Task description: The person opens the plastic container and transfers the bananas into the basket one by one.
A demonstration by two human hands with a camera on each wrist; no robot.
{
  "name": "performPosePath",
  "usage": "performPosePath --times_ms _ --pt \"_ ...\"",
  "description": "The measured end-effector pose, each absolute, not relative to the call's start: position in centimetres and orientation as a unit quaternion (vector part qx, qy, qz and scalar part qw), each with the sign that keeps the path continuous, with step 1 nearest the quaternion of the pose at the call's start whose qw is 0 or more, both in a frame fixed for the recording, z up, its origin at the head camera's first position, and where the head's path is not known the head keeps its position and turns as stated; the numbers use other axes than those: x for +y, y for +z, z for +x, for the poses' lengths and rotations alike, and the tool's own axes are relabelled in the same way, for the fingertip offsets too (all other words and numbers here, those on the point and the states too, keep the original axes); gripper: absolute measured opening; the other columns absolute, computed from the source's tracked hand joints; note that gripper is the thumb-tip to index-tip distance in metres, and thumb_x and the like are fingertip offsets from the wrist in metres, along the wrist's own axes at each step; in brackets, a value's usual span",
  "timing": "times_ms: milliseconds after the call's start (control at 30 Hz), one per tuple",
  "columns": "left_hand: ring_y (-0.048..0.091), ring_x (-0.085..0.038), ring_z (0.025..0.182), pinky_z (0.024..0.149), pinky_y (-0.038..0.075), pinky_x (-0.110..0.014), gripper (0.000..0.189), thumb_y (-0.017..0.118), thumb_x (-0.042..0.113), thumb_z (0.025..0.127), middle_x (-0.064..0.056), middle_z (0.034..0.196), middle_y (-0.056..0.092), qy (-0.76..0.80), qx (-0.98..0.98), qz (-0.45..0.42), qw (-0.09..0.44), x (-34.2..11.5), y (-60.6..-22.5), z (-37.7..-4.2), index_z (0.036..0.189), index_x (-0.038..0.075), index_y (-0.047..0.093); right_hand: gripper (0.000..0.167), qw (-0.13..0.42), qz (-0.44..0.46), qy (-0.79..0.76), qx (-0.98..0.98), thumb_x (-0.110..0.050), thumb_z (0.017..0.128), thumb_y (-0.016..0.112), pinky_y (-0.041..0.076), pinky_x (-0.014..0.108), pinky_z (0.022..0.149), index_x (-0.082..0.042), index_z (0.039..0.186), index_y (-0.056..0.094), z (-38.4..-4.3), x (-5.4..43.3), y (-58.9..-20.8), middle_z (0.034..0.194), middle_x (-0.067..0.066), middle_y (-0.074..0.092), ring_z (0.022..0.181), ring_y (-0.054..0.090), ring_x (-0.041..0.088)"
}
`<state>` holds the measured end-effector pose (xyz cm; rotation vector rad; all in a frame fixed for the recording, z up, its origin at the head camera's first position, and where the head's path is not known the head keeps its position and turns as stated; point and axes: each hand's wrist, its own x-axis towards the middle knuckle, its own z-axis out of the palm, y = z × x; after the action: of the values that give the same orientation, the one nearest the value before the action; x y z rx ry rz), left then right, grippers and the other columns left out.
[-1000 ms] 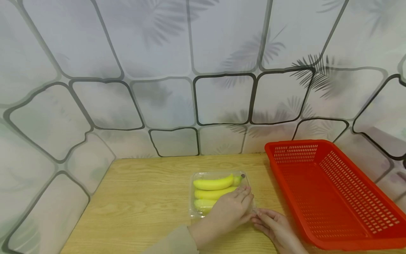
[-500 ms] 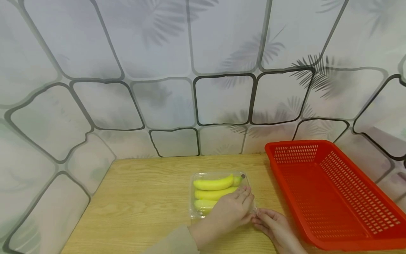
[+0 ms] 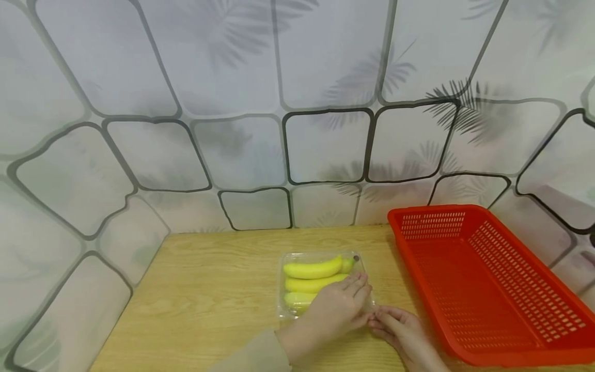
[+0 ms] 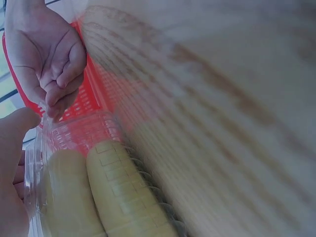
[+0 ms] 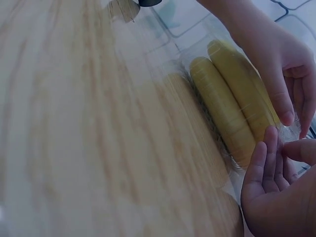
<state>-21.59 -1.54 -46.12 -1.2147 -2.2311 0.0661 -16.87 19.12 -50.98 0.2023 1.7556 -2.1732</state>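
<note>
A clear plastic box [image 3: 281, 297] holding yellow bananas [image 3: 313, 269] lies on the wooden table. The nearest yellow piece is paler and partly hidden by my left hand [image 3: 337, 307]. That hand rests over the box's right side, fingers extended together along its edge. At the near right corner, my right hand [image 3: 402, 330] pinches a bit of clear plastic film between thumb and fingers. In the right wrist view, wrinkled film [image 5: 291, 129] shows between the two hands. The left wrist view has the right hand [image 4: 52, 64] at the box's end, fingertips right at its corner.
A red perforated plastic basket [image 3: 492, 294] stands on the right, close beside my right hand. The wooden table [image 3: 200, 294] extends to the left of the box. Behind it rises a wall covering [image 3: 325, 144] with a stone-shape and leaf pattern.
Hardly anything differs. The right hand's fingertips shift very slightly at the box's corner, while the left hand, the box and the basket stay in place.
</note>
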Motion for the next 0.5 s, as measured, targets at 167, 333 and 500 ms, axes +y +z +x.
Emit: performPosePath --times_ms 167,333,500 --pt "0.069 -0.016 0.131 0.111 0.054 -0.023 0.056 0.074 0.055 0.095 -0.007 0.138 0.073 0.025 -0.84 -0.455 0.294 -1.56 -46.14 -21.59 0.13 0.011 0.074 0.021 0.173 0.072 -0.77 0.61 -0.01 0.111 0.054 0.065 0.021 0.089 -0.01 0.115 0.075 -16.75 19.19 -50.88 0.098 -0.008 0.081 0.091 0.076 0.004" --pt "0.068 -0.016 0.132 0.115 0.053 -0.025 0.056 0.074 0.057 0.095 -0.004 0.138 0.074 0.04 -0.838 -0.454 0.3 -1.55 -46.01 -21.52 0.13 0.014 0.074 0.022 0.176 0.075 -0.771 0.608 -0.012 0.111 0.053 0.065 0.021 0.09 -0.011 0.116 0.075 -16.66 19.15 -50.82 0.099 -0.008 0.081 0.092 0.075 0.004" --pt "0.068 -0.015 0.132 0.116 0.053 -0.026 0.054 0.074 0.057 0.094 -0.002 0.137 0.074 0.039 -0.84 -0.453 0.297 -1.54 -45.71 -21.42 0.129 0.015 0.074 0.024 0.181 0.075 -0.776 0.6 -0.012 0.112 0.052 0.065 0.021 0.09 -0.016 0.109 0.075 -16.54 19.19 -50.75 0.099 -0.009 0.081 0.093 0.075 0.004"
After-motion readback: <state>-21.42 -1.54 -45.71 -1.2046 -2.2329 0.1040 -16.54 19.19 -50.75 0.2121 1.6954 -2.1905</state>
